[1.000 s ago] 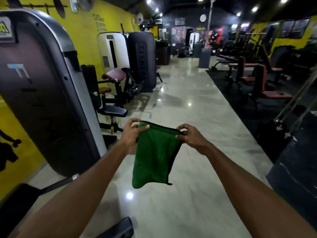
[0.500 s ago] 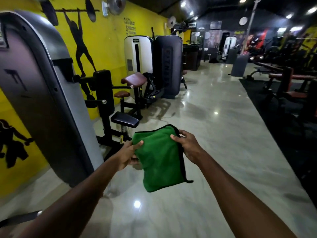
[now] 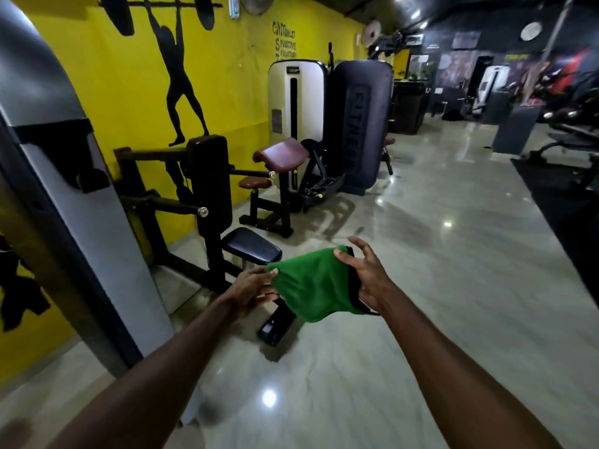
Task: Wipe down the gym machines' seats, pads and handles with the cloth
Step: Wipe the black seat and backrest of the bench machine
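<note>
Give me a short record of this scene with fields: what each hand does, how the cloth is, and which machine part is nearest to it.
left hand: pinches the left edge of the cloth
right hand: holds the right edge, thumb on front, fingers spread behind
cloth: green with dark trim, held in the air between both hands
nearest part: black seat, just beyond and to the left
further parts: black back pad, upright above the seat; maroon pad behind
wiping: not yet begun

The cloth [image 3: 311, 283] is green with a black edge. The wall [image 3: 233, 102] is yellow, bearing a black weightlifter silhouette [image 3: 181, 85]. The nearest seat [image 3: 252, 246] is black, the pad [image 3: 280, 153] beyond it maroon, and the floor [image 3: 421, 286] pale grey.
</note>
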Action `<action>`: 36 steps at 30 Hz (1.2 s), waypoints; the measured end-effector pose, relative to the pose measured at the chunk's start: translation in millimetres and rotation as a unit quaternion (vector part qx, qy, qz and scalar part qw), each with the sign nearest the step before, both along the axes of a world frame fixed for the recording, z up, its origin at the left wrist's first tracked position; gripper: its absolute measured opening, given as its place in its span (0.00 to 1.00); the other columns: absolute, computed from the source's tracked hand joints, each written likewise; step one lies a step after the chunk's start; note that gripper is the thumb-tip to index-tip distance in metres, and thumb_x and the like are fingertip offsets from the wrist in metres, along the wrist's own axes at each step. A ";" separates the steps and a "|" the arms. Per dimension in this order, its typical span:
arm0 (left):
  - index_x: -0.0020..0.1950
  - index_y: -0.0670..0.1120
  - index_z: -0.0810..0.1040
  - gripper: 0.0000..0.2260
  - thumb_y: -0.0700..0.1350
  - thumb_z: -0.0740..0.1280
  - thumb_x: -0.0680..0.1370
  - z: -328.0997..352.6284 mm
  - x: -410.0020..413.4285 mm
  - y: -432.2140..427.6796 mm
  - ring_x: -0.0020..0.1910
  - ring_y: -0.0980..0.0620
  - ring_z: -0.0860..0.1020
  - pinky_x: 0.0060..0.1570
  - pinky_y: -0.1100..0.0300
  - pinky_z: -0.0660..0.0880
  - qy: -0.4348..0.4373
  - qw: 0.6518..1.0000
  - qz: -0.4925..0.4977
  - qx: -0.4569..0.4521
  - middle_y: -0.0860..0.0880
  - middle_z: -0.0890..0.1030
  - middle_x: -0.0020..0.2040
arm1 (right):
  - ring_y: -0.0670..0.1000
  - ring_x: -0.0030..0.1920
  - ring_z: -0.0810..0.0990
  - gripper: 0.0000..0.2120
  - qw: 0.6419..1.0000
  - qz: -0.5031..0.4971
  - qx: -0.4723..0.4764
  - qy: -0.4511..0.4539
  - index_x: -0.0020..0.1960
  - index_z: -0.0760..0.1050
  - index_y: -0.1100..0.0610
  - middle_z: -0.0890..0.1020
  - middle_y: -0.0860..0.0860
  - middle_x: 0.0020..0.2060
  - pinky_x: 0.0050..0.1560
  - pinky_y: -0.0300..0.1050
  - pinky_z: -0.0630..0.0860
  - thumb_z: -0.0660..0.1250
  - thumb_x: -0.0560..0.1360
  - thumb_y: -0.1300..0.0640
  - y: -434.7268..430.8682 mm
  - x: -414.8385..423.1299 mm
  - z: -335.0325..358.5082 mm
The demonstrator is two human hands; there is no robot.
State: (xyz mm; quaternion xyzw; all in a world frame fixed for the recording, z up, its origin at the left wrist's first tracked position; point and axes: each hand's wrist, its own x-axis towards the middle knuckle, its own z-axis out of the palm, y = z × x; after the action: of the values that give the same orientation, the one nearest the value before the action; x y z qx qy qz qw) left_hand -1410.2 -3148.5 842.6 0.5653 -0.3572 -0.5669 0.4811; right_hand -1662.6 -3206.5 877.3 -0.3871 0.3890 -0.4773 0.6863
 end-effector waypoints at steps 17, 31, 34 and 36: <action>0.67 0.39 0.77 0.25 0.30 0.74 0.71 -36.2 64.2 -284.2 0.55 0.47 0.82 0.54 0.57 0.80 -0.204 0.972 0.112 -0.038 0.43 0.81 0.59 | 0.54 0.53 0.85 0.07 0.847 0.259 -0.226 0.405 0.55 0.84 0.53 0.86 0.52 0.48 0.58 0.54 0.82 0.74 0.77 0.57 -390.2 71.0 -70.8; 0.48 0.44 0.78 0.06 0.45 0.71 0.78 -102.0 140.4 -472.7 0.46 0.51 0.82 0.46 0.55 0.78 -0.227 0.948 0.223 -0.017 0.48 0.83 0.45 | 0.61 0.62 0.77 0.27 0.894 0.179 -0.084 0.403 0.65 0.73 0.58 0.75 0.60 0.64 0.64 0.57 0.76 0.69 0.77 0.38 -566.9 239.3 -154.5; 0.54 0.45 0.78 0.10 0.49 0.72 0.76 -128.1 144.2 -517.6 0.47 0.53 0.78 0.47 0.62 0.74 -0.248 0.953 0.171 -0.021 0.51 0.81 0.46 | 0.64 0.58 0.79 0.26 0.899 0.301 0.136 0.286 0.58 0.78 0.53 0.80 0.60 0.55 0.63 0.67 0.75 0.62 0.79 0.32 -567.4 267.0 -164.0; 0.60 0.45 0.79 0.16 0.49 0.72 0.75 -140.9 146.2 -542.8 0.50 0.56 0.79 0.51 0.66 0.74 -0.236 0.962 0.140 -0.002 0.50 0.82 0.51 | 0.62 0.58 0.82 0.25 0.898 0.335 0.220 0.182 0.58 0.81 0.49 0.84 0.59 0.55 0.65 0.66 0.75 0.61 0.77 0.30 -577.5 286.6 -181.3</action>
State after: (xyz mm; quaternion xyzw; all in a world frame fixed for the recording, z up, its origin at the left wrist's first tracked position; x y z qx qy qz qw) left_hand -1264.0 -3691.3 701.6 0.7267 -0.3789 -0.3439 0.4583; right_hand -1376.1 -3784.0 696.0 -0.4138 0.4500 -0.0425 0.7903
